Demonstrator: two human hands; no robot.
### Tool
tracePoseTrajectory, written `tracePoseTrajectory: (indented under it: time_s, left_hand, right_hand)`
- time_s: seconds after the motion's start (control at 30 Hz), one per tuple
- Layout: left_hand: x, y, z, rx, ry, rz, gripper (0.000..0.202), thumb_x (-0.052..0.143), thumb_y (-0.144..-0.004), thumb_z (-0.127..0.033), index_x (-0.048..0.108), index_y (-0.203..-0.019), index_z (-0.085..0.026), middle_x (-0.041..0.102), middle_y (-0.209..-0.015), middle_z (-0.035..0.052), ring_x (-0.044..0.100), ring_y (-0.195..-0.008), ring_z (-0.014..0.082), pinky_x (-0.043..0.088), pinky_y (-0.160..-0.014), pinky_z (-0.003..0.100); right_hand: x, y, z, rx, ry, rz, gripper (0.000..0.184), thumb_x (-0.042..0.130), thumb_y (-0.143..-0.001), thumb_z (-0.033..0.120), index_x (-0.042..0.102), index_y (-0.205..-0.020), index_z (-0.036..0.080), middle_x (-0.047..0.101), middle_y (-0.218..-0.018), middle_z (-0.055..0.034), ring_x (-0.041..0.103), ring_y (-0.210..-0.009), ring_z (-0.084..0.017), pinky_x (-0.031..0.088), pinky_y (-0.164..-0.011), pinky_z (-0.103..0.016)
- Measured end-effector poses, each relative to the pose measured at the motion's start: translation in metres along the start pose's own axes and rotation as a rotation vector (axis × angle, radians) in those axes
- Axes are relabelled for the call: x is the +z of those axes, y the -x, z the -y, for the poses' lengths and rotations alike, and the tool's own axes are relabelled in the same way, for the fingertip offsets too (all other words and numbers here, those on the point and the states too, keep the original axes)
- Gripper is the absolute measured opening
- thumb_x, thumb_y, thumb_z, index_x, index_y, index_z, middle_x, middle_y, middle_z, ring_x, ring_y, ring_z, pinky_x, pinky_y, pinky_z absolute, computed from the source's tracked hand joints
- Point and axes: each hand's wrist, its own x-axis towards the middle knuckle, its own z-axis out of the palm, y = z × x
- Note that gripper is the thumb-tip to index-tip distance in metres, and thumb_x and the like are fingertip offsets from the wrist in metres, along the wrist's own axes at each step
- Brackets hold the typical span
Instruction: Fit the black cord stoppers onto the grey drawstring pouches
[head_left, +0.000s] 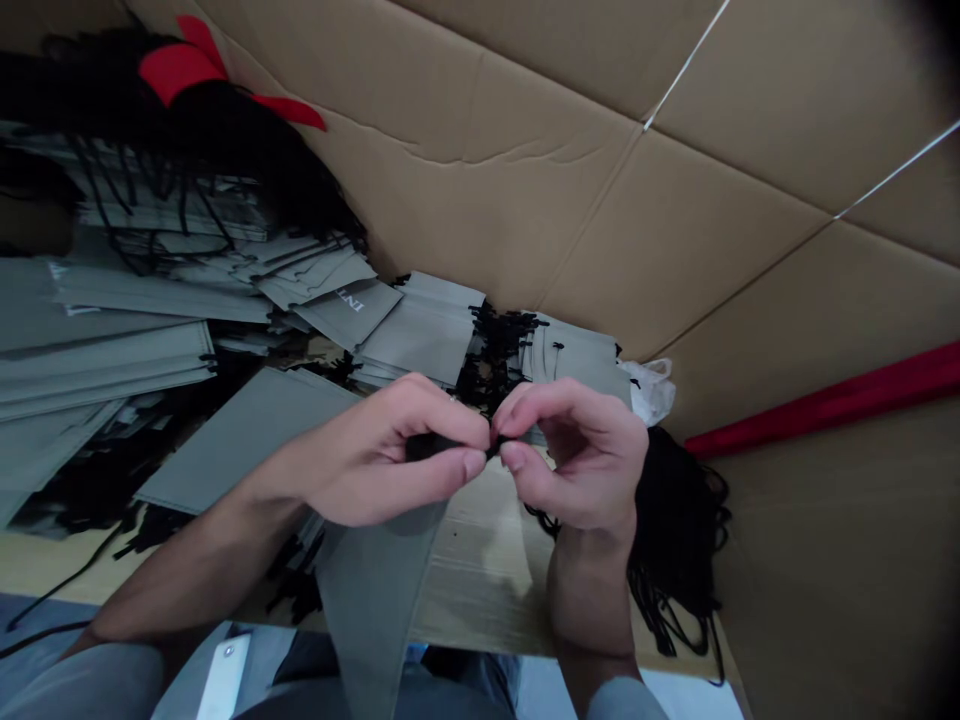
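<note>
1. The left hand (390, 455) and right hand (577, 450) meet fingertip to fingertip, pinching a black cord (491, 447) between them.
2. A grey bag (375, 590) hangs down from the left hand.
3. Stacks of grey bags (150, 300) and loose black cords (675, 540) lie on the cardboard-covered worktop (480, 570).
4. Cardboard sheets (600, 180) stand behind.

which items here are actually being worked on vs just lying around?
In hand:
left hand and right hand, pinching a black cord
grey bag, hanging from the left hand

Lying about:
grey bag stacks
loose cord bundle
red ribbon
red tube
cardboard sheets
</note>
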Motion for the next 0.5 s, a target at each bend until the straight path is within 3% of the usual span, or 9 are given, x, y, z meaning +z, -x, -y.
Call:
tracePoseTrajectory:
  time_s: [0.13,0.27,0.5]
  left_hand:
    - [0.004,-0.002,0.000,0.004,-0.215,-0.185,0.029,0.057,-0.102,-0.016,0.060,-0.074,-0.020,0.054,-0.068,-0.0029,0.046,-0.062,0.0111,0.039,-0.060,0.029]
    - [0.008,-0.003,0.001,0.013,-0.314,-0.234,0.027,0.057,-0.100,-0.015,0.068,-0.076,-0.019,0.062,-0.068,-0.0029,0.052,-0.061,0.0097,0.042,-0.059,0.027]
    - [0.013,-0.007,0.009,0.028,-0.368,-0.432,0.016,0.064,-0.097,-0.015,0.079,-0.093,-0.019,0.074,-0.070,-0.0039,0.061,-0.057,0.0072,0.046,-0.057,0.019]
  right_hand:
    - [0.000,-0.002,0.003,0.036,0.163,-0.035,0.025,0.081,-0.089,0.009,0.077,-0.109,0.025,0.078,-0.091,0.0002,0.075,-0.079,-0.016,0.062,-0.070,-0.030]
    - [0.000,-0.005,0.007,-0.002,0.274,-0.037,0.021,0.081,-0.092,0.011,0.077,-0.106,0.026,0.078,-0.092,0.0008,0.073,-0.079,-0.015,0.061,-0.072,-0.030]
    - [-0.001,-0.005,0.010,0.009,0.384,-0.059,0.022,0.083,-0.096,0.015,0.076,-0.113,0.027,0.080,-0.104,-0.0025,0.075,-0.088,-0.019,0.065,-0.077,-0.036]
